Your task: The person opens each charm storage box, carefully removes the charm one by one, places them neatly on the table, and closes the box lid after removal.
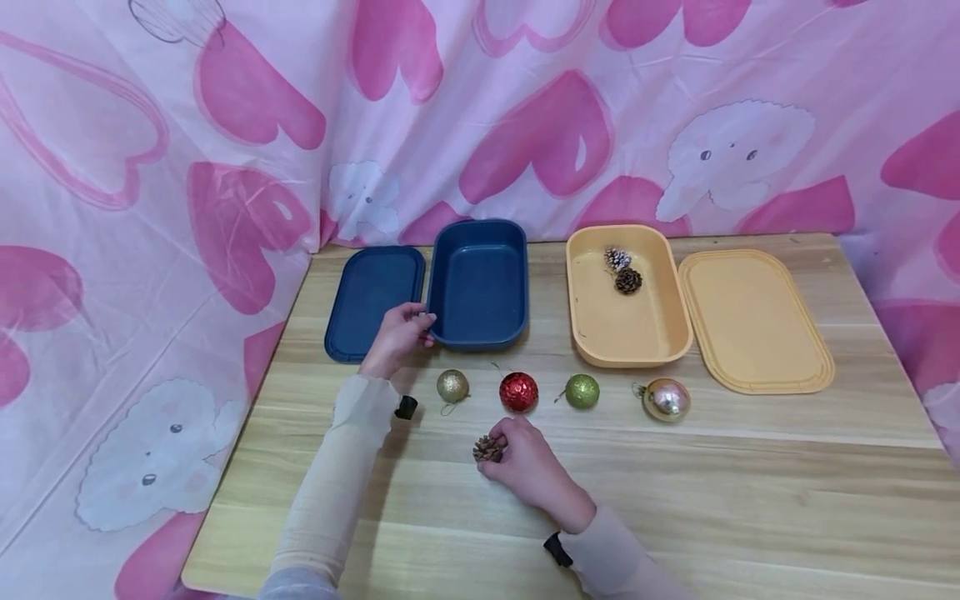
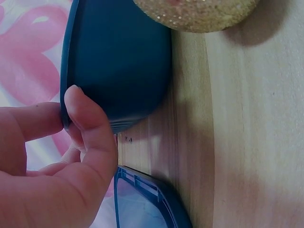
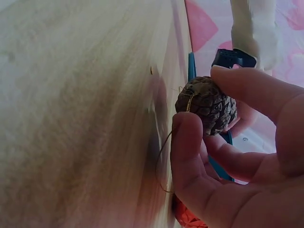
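Observation:
My left hand [image 1: 401,333] pinches the rim of the blue box [image 1: 480,292] at its near left corner; the left wrist view shows thumb and index finger on either side of that rim. Between the fingers and thumb of my right hand [image 1: 531,467] is a brown pine cone [image 3: 206,105] with a thin gold string. It hangs over the near part of the table, in front of a red bauble [image 1: 519,392]. A gold glitter bauble [image 1: 452,386] lies in front of the blue box. Two pine cones [image 1: 627,282] lie in the yellow box [image 1: 630,333].
A blue lid [image 1: 375,304] lies left of the blue box, a yellow lid [image 1: 757,321] right of the yellow box. Green [image 1: 582,391] and shiny pink-gold [image 1: 667,400] baubles continue the row on the wooden table [image 1: 750,500]. A pink curtain [image 1: 525,108] hangs behind.

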Demonstrator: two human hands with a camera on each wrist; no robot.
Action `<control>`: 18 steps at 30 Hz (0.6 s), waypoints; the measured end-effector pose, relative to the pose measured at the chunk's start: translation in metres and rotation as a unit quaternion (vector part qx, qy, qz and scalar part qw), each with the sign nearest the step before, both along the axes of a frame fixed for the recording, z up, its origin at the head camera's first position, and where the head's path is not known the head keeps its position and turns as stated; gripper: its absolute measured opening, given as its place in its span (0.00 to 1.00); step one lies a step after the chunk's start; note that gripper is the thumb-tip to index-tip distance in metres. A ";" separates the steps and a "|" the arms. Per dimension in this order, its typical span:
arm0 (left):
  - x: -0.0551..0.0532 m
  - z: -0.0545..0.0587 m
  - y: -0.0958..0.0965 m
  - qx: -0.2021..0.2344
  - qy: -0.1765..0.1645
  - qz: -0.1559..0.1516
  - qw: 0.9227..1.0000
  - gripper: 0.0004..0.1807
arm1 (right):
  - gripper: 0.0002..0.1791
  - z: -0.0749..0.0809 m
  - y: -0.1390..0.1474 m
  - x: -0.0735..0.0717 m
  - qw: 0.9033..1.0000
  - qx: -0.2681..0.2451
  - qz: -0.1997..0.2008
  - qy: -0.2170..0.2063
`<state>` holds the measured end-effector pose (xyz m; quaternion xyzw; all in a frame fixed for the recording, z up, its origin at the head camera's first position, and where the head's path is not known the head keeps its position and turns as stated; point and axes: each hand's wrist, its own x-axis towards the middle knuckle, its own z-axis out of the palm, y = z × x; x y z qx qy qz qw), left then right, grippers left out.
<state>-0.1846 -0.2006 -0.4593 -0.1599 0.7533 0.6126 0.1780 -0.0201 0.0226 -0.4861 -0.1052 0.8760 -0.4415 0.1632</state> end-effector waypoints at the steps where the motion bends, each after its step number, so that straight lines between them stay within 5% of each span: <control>1: 0.000 0.000 0.000 0.000 0.001 0.000 1.000 0.24 | 0.19 0.000 -0.001 0.000 1.000 0.003 0.000 0.001; 18: -0.002 -0.002 -0.002 -0.006 0.001 -0.004 1.000 0.23 | 0.19 -0.003 -0.008 0.001 0.999 0.032 -0.002 -0.011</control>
